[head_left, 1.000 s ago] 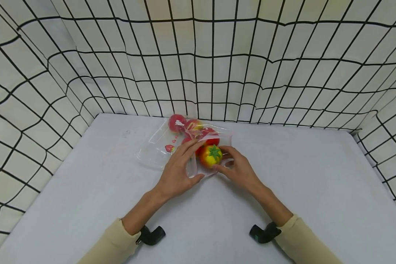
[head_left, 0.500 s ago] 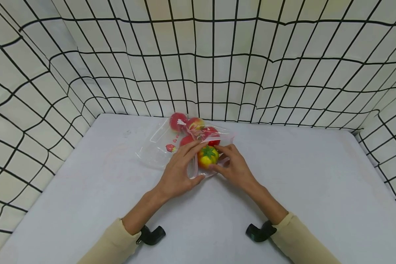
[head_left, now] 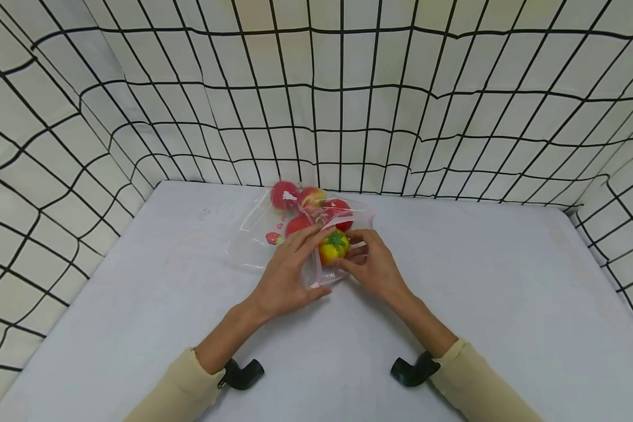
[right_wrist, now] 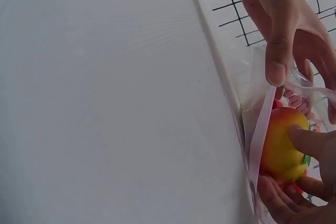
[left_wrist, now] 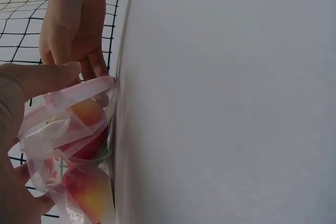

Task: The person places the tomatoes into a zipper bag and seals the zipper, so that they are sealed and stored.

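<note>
A clear plastic zip bag (head_left: 248,249) with a pink edge and strawberry prints lies toward the back of the table. Inside it are several red and yellow round fruits (head_left: 283,194). My left hand (head_left: 282,278) holds the bag at its mouth, thumb at the near edge and fingers over the far side. A red-and-yellow tomato (head_left: 333,247) with a green leafy top sits in the mouth, gripped by my right hand (head_left: 377,266). In the right wrist view, thumb and fingers stand on either side of the tomato (right_wrist: 281,145), within the pink rim.
A white table (head_left: 480,293) spreads out around the bag. Black grid netting (head_left: 343,111) rises behind it and on both sides. Each wrist carries a black camera mount (head_left: 242,375) below a beige sleeve (head_left: 176,387).
My right hand has moved slightly left with the tomato, bringing it further into the bag's mouth. The left hand stays almost in place at the bag.
</note>
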{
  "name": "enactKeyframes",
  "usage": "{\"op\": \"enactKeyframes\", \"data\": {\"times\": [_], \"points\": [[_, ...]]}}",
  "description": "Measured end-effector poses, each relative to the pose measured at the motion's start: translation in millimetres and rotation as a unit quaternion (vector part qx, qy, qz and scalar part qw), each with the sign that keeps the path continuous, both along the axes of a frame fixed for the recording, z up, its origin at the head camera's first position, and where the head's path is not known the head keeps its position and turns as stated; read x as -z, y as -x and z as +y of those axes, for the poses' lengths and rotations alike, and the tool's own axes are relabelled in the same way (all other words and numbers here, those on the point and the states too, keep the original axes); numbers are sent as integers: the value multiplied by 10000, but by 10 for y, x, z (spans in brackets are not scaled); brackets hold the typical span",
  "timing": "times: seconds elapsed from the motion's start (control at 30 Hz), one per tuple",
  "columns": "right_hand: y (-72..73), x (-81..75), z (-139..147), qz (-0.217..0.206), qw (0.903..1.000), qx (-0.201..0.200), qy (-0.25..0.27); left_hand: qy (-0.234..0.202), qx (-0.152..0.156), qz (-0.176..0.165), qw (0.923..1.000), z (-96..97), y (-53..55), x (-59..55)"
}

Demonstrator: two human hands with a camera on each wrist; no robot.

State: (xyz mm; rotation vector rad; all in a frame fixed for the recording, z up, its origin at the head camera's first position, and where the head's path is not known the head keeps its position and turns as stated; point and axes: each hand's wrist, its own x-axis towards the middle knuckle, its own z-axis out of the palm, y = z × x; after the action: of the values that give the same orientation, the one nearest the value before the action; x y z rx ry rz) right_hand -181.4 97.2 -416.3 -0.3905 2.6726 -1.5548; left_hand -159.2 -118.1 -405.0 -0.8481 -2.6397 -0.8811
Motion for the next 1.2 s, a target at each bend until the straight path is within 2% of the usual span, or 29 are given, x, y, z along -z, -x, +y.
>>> {"op": "enactKeyframes", "data": {"times": [0.2,0.37,0.6,0.8,1.07,1.2], "points": [[-6,-14,32,80,10000,-26,1,412,-44,-58,9991,4,-20,-31],[9,9,54,130,9998,-102,136,453,-147,-18,9989,21,-46,-52],[-8,3,121,209,9995,-168,149,521,-389,240,9976,12,-114,-97],[-26,-27,241,138,9998,-146,84,590,-769,660,9931,-41,-173,-96],[1,-12,348,112,9997,-215,-12,423,-1025,896,9898,-79,-209,-90],[17,2,337,94,9992,-362,128,441,-1240,947,9868,-77,-223,-102]]}}
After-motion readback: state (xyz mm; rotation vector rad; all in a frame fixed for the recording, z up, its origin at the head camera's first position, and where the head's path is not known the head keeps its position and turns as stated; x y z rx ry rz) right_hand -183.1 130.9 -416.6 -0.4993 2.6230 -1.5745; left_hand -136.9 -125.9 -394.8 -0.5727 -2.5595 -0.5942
